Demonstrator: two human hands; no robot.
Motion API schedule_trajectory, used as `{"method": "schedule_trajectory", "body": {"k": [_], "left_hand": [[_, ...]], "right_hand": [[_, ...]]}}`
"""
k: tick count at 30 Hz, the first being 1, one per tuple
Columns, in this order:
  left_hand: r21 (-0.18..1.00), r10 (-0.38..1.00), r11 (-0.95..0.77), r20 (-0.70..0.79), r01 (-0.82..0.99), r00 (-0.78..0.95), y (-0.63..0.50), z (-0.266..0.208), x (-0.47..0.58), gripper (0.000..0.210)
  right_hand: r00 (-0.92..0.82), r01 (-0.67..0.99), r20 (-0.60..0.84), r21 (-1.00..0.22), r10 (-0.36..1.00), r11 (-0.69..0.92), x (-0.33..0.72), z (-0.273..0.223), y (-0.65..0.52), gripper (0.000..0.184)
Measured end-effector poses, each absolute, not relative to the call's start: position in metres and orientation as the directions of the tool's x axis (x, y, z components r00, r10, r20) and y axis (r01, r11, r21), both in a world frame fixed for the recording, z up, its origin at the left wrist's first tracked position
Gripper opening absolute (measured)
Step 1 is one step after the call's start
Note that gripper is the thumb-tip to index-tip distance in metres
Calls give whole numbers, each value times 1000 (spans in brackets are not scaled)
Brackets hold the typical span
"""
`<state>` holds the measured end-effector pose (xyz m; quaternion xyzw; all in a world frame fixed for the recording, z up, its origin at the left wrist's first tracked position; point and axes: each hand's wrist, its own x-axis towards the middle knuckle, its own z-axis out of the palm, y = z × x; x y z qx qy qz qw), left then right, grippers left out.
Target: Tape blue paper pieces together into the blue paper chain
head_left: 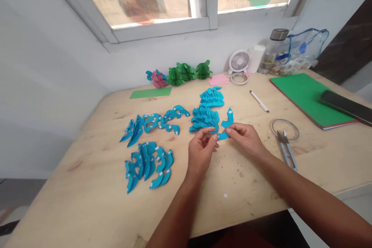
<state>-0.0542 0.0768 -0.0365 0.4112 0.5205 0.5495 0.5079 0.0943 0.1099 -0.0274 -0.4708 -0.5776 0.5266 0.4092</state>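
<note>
A small curved strip of blue paper (223,136) is held low over the table between my two hands. My left hand (202,145) pinches its left end, and my right hand (242,138) grips the other end between thumb and fingers. Just beyond my right hand, a curved blue paper piece (228,118) with a white square on it lies on the wood. Behind my left fingertips sits a pile of folded blue paper pieces (203,118), with another blue pile (212,97) farther back. To the left, several blue pieces bearing white squares (148,162) lie in groups.
Thread snips (287,151) lie beside a roll of tape (285,130) at right. Beyond are a pen (259,101), a green folder (305,97) and a dark case (345,104). Green paper figures (186,71), a small fan (239,61) and a bottle (271,52) line the wall.
</note>
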Motion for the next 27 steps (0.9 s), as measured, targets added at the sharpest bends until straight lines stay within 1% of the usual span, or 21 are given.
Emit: {"method": "schedule_trajectory", "body": {"k": [2,4,9,13,17,23,27], "left_hand": [[999,983,-16,10,-32,-181,75,-35,-54,31],[996,977,-79,86,43,-195,73,-33,-54,29],[978,951,-151,184,143,-250,70,-30,-53,26],[949,941,-175,240,262,-238,69,-31,-52,20],[908,927,-206,300,364,-224,66,-31,-50,18],[875,910,-202,334,440,-247,65,-32,-46,20],[858,905,-183,338,480,-259,65,-34,-44,18]], "right_hand": [[-205,108,-9,-994,979,14,94,-28,110,32],[-207,130,35,-989,978,63,93,-29,109,32],[-232,306,182,-919,955,250,91,-30,106,25],[-276,409,302,-822,912,396,90,-33,103,20],[-304,491,409,-707,860,510,89,-35,100,22],[-344,559,527,-550,777,621,87,-38,99,21],[-361,579,566,-487,741,654,86,-38,98,21]]}}
